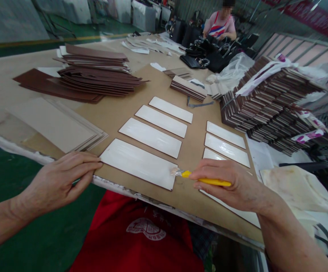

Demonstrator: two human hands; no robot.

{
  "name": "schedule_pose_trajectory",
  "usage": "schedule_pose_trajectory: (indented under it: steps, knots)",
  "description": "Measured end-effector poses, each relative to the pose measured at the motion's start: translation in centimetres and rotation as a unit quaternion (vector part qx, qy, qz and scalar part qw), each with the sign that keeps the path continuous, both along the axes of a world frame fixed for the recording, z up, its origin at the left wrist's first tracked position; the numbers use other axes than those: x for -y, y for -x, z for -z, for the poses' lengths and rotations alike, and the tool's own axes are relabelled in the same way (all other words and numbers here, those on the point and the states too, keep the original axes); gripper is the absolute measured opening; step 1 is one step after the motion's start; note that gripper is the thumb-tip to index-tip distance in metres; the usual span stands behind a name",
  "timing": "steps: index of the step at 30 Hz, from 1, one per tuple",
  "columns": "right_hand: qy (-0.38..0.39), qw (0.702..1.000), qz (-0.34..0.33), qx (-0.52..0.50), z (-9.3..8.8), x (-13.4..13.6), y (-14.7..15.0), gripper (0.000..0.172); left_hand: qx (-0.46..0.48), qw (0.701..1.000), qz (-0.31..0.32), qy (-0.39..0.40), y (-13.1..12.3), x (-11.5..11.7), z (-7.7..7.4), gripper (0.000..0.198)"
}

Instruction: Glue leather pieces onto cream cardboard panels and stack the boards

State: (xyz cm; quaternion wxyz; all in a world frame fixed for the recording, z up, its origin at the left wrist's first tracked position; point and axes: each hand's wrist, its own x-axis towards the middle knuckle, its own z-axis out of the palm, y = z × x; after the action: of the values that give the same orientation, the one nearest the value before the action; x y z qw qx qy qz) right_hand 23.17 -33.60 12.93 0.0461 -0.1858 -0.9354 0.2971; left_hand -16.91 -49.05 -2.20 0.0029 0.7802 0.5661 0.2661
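My right hand (pixel 223 181) grips a yellow-handled brush (pixel 212 181), its bristle tip on the right end of the nearest white rectangular panel (pixel 138 164). At that panel's left corner, my left hand (pixel 64 175) has its fingers together, fingertips holding the edge near the table's front. Behind this panel lie several more white panels (pixel 151 138) in a row, with thin dark edges. A second row of white panels (pixel 226 146), some with a wet shine, is at the right. My right hand partly hides the nearer ones there.
Brown sheets (pixel 98 79) are piled at the back left, beige boards (pixel 56 122) nearer. Tall stacks of brown-edged pieces (pixel 271 102) stand right, above a pale cloth-like item (pixel 297 189). A small stack (pixel 188 88) and black bags (pixel 198 53) lie farther back, near a seated person (pixel 219 24).
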Motion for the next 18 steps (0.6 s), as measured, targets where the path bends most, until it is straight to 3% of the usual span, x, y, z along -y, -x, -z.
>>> schedule_pose_trajectory:
  steps: [3, 8, 13, 18]
  knots:
    - [0.022, 1.000, -0.013, -0.010, 0.8, 0.6, 1.1, 0.020, 0.001, 1.000, 0.004, -0.005, -0.1, 0.0, -0.2, 0.032]
    - [0.001, 0.993, 0.029, -0.112, 2.2, 0.6, 4.0, 0.015, -0.017, 1.000, 0.010, 0.022, -0.4, 0.0, -1.1, 0.029]
    - [-0.026, 0.996, -0.070, -0.058, 2.1, 0.4, 6.5, 0.015, -0.027, 0.999, 0.026, -0.004, -0.3, -0.1, -1.2, 0.029]
    - [-0.021, 0.993, -0.108, -0.048, 2.3, 0.4, 9.4, 0.014, -0.023, 0.999, 0.030, -0.005, -0.3, -0.2, -1.0, 0.029]
